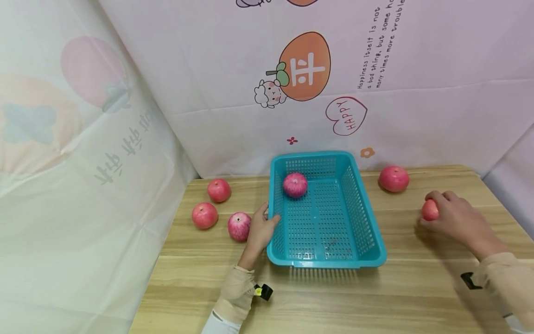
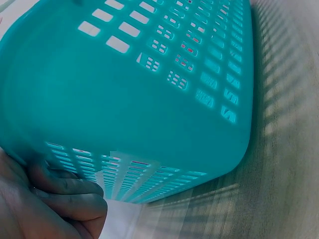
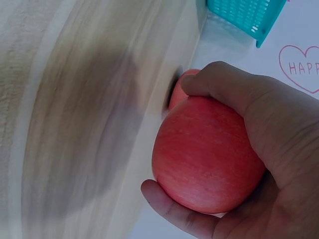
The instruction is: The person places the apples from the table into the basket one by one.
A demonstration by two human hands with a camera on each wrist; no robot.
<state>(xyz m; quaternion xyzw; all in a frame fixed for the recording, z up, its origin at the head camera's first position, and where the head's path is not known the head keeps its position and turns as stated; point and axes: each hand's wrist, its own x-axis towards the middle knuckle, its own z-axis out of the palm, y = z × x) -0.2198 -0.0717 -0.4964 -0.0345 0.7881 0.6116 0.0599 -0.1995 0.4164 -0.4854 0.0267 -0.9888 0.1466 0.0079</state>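
Observation:
My left hand (image 1: 260, 229) grips the left rim of a teal plastic basket (image 1: 314, 264), thumb over the edge and fingers outside, curled against the slatted wall in the left wrist view. Inside the basket, near its back left corner, lies a streaked pink apple (image 1: 295, 185). On the right, my right hand (image 1: 456, 220) holds a red apple (image 3: 207, 154) between thumb and fingers. In the right wrist view the apple is clasped from both sides, its shadow falling on the wooden table (image 3: 84, 124). Behind it, another apple (image 1: 394, 179) sits near the table's back edge.
Left of the basket are a streaked apple (image 1: 239, 227) close by my left hand, and two plain pinkish-red apples (image 1: 205, 215) farther left. A white printed cloth (image 1: 233, 116) hangs behind the table, and another cloth (image 1: 83, 222) covers the left side.

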